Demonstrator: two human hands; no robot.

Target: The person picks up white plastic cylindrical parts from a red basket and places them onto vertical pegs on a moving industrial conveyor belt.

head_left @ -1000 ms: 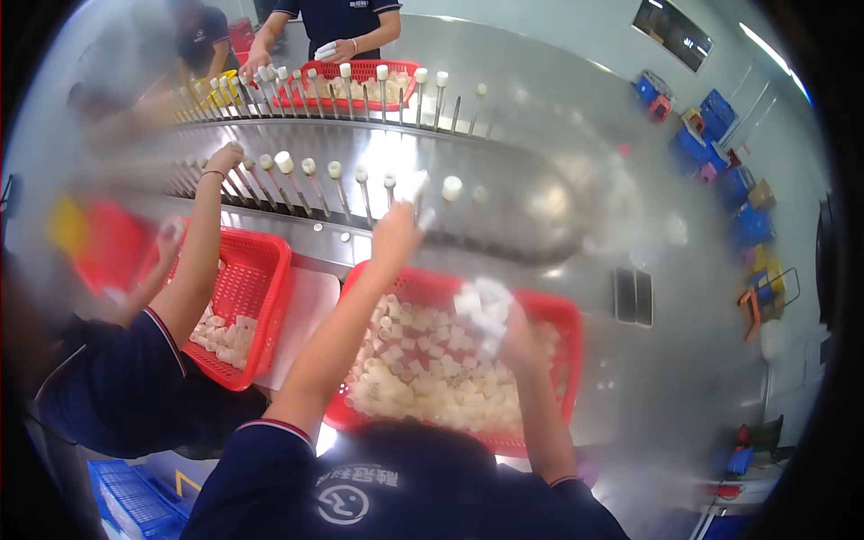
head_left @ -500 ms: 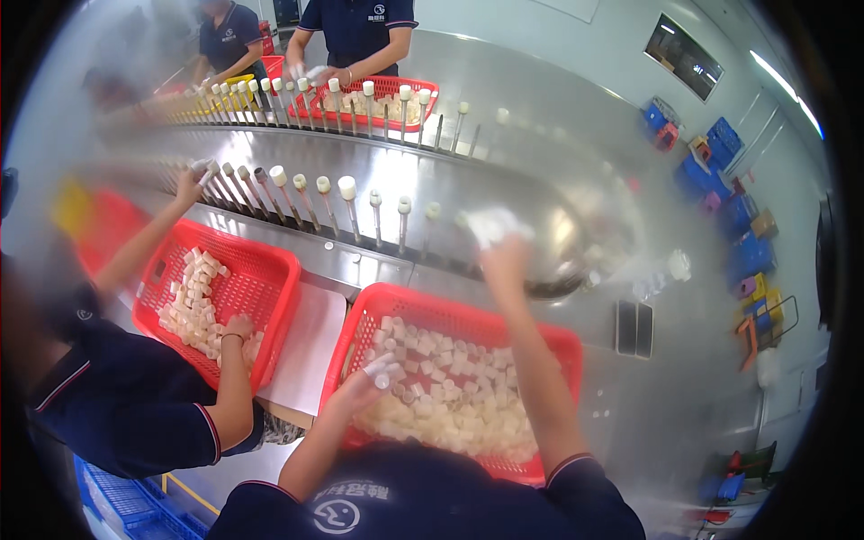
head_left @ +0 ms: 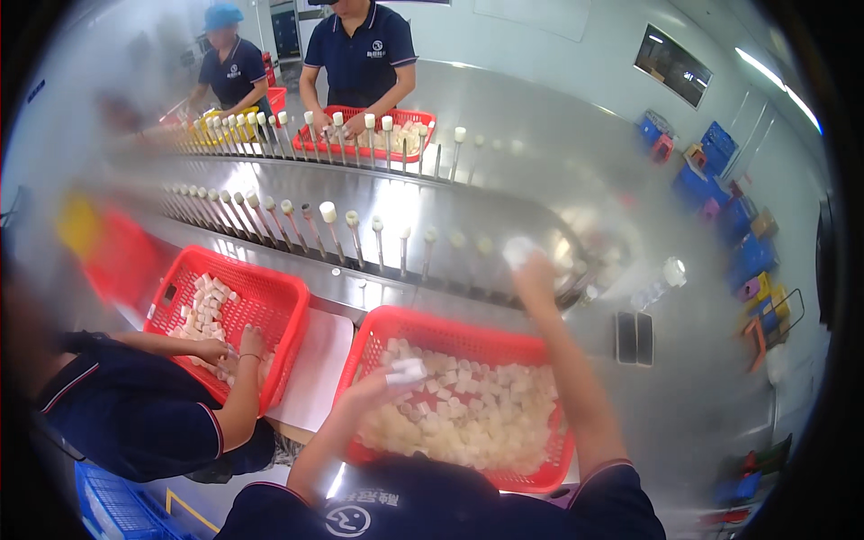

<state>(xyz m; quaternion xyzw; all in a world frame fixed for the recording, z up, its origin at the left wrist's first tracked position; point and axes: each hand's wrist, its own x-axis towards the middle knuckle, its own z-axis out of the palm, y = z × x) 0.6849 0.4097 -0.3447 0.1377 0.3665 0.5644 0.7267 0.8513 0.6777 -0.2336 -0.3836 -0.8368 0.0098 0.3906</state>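
My left hand (head_left: 389,380), its fingertips wrapped in white, is held over a red perforated basket (head_left: 348,371) of small white cylindrical caps (head_left: 468,405). Its fingers are closed together; whether a cap is between them is hard to make out against the white wrapping. My right hand (head_left: 535,270) reaches past the basket to the right end of the near row of upright metal rods (head_left: 378,247). Motion and haze smear its white fingertips, so their grip is hidden. Several rods carry pale caps, among them a bright white cap (head_left: 328,212).
At my left, a co-worker has both hands in another red basket (head_left: 297,306) of caps. Across the metal table, a second rod row (head_left: 405,144) stands before two more people and a red basket (head_left: 430,121). Two dark rectangular pads (head_left: 634,338) lie at right.
My right hand has moved a little right along the rods. My left hand has risen slightly to the right. The co-worker's far hand has come from the rods down into the basket.
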